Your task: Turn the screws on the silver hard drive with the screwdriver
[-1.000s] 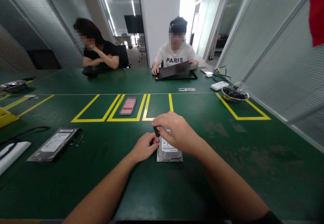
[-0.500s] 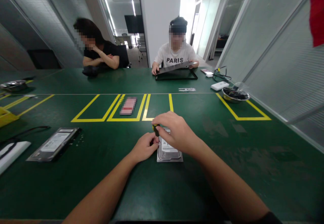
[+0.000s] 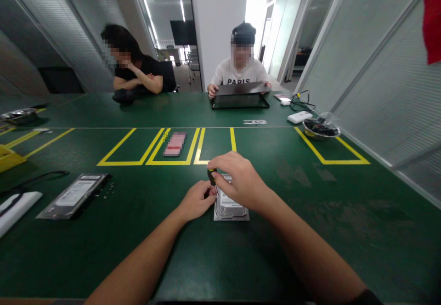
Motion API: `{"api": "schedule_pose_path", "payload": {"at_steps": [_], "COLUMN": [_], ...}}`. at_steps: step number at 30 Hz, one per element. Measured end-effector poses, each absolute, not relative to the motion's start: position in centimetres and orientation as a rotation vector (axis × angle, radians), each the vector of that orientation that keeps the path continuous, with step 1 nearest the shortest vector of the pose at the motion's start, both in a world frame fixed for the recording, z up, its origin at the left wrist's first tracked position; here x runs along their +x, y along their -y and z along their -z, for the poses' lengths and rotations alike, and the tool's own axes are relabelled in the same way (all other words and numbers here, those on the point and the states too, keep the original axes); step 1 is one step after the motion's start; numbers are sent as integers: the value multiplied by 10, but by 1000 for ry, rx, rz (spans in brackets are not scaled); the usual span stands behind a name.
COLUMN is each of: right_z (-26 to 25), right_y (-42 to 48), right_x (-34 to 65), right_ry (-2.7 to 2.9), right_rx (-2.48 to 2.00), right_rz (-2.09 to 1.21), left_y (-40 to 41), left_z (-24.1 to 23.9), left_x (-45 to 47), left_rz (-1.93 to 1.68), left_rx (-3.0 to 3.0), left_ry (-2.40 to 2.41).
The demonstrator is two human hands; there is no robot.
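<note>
As right grip (image 3: 237, 176) holds screwdriver (image 3: 211, 177), drive (image 3: 231, 211) beneath

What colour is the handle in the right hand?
Black with some yellow; the handle shows in the head view.

daylight-white glare floods a doorway (image 3: 257, 18) at the back of a dim room, its detail burned out, while slim strip lights (image 3: 182, 8) glow behind glass. the green table (image 3: 62, 259) sits in subdued light — a dull sheen across its top, soft shadow pooling between the forearms (image 3: 144, 254). wide-angle distortion slants the glass wall (image 3: 386, 89) at right and stretches the dark left edge. fine print on the hard drive (image 3: 231, 211) is too soft to read — coarse pixel blocks mask two faces and a pink item (image 3: 175, 144).
</note>
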State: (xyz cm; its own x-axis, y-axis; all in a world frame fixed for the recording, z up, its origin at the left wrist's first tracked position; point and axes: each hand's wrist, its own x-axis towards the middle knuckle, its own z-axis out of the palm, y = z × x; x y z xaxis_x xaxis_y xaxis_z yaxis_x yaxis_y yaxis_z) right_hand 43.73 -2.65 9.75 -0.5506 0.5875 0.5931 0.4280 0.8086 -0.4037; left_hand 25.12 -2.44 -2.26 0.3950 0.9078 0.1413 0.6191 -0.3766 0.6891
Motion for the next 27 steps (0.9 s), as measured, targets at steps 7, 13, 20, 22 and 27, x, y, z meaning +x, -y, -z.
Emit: {"api": "schedule_pose_path", "payload": {"at_steps": [7,13,20,22,27], "right_z": [-96,-98,-96,-96,-98], "right_y": [26,26,27,27,27], "right_x": [436,437,435,436,438], "right_ry": [2240,2266,2263,2271,2310], "right_rx": [-832,-741,-831,-824,-746], "right_rz": [-248,-270,-264,-267,-275], "left_y": [24,25,25,25,25], "left_z": [25,22,23,22,22], "left_x": [251,252,252,252,252], "left_rz": [-694,-704,-689,-684,-691], "left_rx": [2119,2108,2089,2085,2078], "left_ry": [-1334,-1299,-1338,-1337,-1313]}}
